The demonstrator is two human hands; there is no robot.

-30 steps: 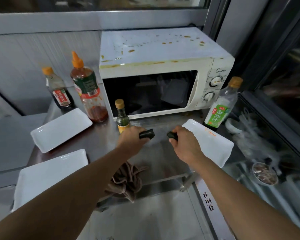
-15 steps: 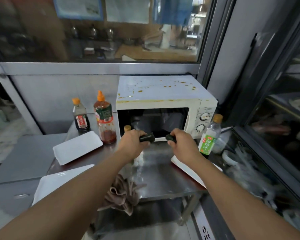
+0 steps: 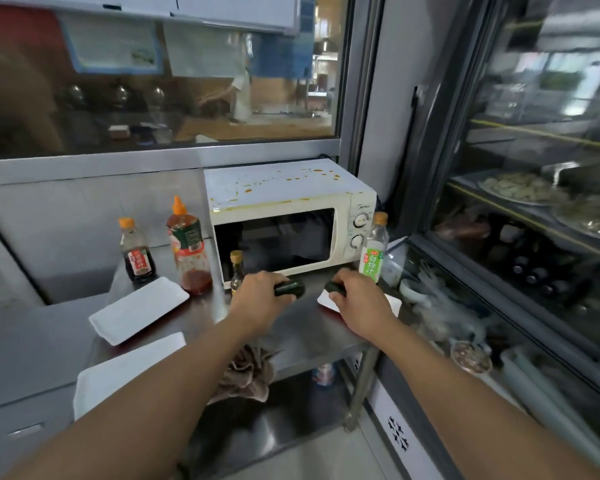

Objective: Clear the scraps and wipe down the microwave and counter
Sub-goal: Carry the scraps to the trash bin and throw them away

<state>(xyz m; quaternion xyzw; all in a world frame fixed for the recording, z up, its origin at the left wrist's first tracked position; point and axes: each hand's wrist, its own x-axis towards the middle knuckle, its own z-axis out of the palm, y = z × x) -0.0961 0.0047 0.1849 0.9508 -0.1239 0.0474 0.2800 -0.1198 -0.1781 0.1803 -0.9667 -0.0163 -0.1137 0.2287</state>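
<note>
A white microwave point(image 3: 288, 199) stands at the back of the steel counter point(image 3: 305, 327), its top spattered with orange sauce. My left hand point(image 3: 260, 297) grips a short dark cylinder point(image 3: 291, 288) in front of the microwave door. My right hand point(image 3: 357, 299) grips a second dark piece point(image 3: 335, 288), held over a white plate point(image 3: 394, 303). A crumpled brown cloth point(image 3: 246, 374) hangs over the counter's front edge, under my left forearm.
Left of the microwave stand a dark sauce bottle point(image 3: 137, 252), a red chilli sauce bottle point(image 3: 189, 249) and a small oil bottle point(image 3: 237, 271). A green-labelled clear bottle point(image 3: 373, 252) stands at its right. Two white rectangular plates point(image 3: 137, 310) point(image 3: 118, 370) lie left. A glass display case point(image 3: 520, 271) is on the right.
The view has tilted up and pulled back, showing the window above. Both hands still hold the dark pieces close together in front of the microwave.
</note>
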